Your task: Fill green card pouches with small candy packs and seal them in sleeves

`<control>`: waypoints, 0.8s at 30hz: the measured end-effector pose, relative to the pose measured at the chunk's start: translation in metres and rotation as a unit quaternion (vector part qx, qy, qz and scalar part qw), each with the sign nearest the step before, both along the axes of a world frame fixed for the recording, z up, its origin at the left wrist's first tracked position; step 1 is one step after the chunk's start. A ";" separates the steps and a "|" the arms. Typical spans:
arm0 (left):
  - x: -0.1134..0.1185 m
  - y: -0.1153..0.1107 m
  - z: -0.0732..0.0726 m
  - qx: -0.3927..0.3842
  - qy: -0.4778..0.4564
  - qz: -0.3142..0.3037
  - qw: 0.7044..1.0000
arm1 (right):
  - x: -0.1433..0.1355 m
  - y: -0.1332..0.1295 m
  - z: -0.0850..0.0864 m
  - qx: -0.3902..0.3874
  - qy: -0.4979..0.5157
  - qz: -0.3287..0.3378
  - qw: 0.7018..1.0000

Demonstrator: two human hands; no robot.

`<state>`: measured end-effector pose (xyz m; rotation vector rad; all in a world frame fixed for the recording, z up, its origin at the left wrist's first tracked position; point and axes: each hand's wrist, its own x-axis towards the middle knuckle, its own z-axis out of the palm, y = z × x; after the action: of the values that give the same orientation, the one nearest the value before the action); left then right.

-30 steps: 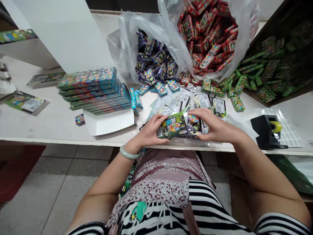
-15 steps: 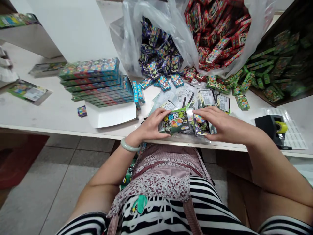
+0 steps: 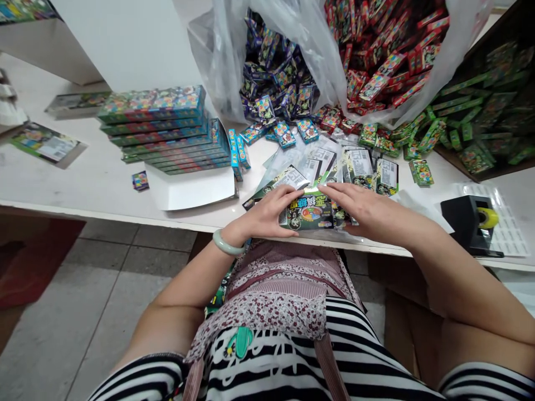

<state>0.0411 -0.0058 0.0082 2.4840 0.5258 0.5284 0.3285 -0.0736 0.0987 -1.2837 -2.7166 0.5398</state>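
A green and black printed card (image 3: pixel 311 216) with a colourful round picture lies near the table's front edge. My left hand (image 3: pixel 270 216) grips its left part, fingers at the top and thumb at the bottom. From the right, my right hand (image 3: pixel 370 210) curves over the card's right end, its fingertips at the top edge. Under that palm, a small dark printed piece (image 3: pixel 341 216) and some clear plastic show in part; whether the right hand grips them is hidden. Several cards with white label panels (image 3: pixel 359 160) lie overlapping just behind my hands.
Stacked flat boxes (image 3: pixel 167 125) lean on a white carton flap (image 3: pixel 200 192) at left. Behind are plastic bags of purple boxes (image 3: pixel 280 72) and red boxes (image 3: pixel 384 61). Green boxes (image 3: pixel 463 125) spill from a carton at right, near a black tape dispenser (image 3: pixel 466 223).
The card has moved right, against the dark piece, with my left hand on it. My right hand has shifted left, its fingertips now over the card's top edge. The view has shifted slightly.
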 end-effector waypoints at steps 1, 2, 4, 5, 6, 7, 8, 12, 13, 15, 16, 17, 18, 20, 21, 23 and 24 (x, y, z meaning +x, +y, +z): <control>0.001 -0.001 -0.001 0.000 -0.001 -0.004 1.000 | -0.001 0.000 0.000 -0.003 0.000 -0.005 1.000; 0.002 -0.002 -0.001 0.000 -0.004 -0.007 1.000 | -0.001 0.000 0.000 -0.008 0.006 -0.010 1.000; 0.001 -0.003 -0.003 -0.003 -0.010 0.000 1.000 | 0.000 0.001 -0.003 -0.013 0.037 -0.023 0.999; 0.001 -0.003 -0.003 -0.005 -0.015 0.012 1.000 | 0.001 0.002 -0.005 -0.007 0.062 -0.034 0.997; 0.000 -0.004 -0.004 -0.007 -0.019 0.026 0.999 | 0.002 0.002 -0.009 0.006 0.089 -0.053 0.995; -0.001 -0.004 -0.004 -0.008 -0.024 0.042 0.999 | 0.003 0.000 -0.013 0.023 0.116 -0.081 0.990; -0.002 -0.005 -0.004 -0.008 -0.027 0.055 0.998 | 0.002 -0.002 -0.019 0.040 0.142 -0.112 0.983; -0.001 -0.005 -0.005 0.002 -0.023 0.070 0.997 | -0.013 -0.014 -0.042 0.046 0.207 -0.181 0.960; 0.000 -0.005 -0.005 0.005 -0.023 0.068 0.997 | -0.016 -0.015 -0.047 0.038 0.219 -0.183 0.958; -0.001 -0.004 -0.004 0.012 -0.030 0.069 0.997 | -0.020 -0.008 -0.052 0.020 0.257 -0.203 0.945; -0.002 -0.004 -0.004 0.014 -0.036 0.072 0.997 | -0.020 0.001 -0.054 0.016 0.280 -0.225 0.933; -0.005 -0.003 -0.003 0.014 -0.042 0.075 0.996 | -0.019 0.014 -0.056 0.017 0.302 -0.251 0.920; -0.007 -0.003 -0.003 0.013 -0.047 0.080 0.996 | -0.017 0.032 -0.059 0.023 0.315 -0.278 0.907; -0.012 -0.004 -0.001 0.008 -0.056 0.088 0.994 | -0.017 0.077 -0.066 0.047 0.306 -0.324 0.894; -0.014 -0.005 0.000 0.007 -0.059 0.092 0.994 | -0.018 0.103 -0.071 0.048 0.283 -0.336 0.897; -0.017 -0.008 0.003 0.006 -0.060 0.096 0.994 | -0.025 0.153 -0.079 0.036 0.223 -0.359 0.906; -0.019 -0.010 0.004 0.006 -0.060 0.099 0.993 | -0.030 0.176 -0.082 0.036 0.187 -0.374 0.908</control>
<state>0.0225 -0.0154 0.0121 2.4067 0.7282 0.7546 0.2982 0.1022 0.0164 -1.8143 -1.7317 0.5087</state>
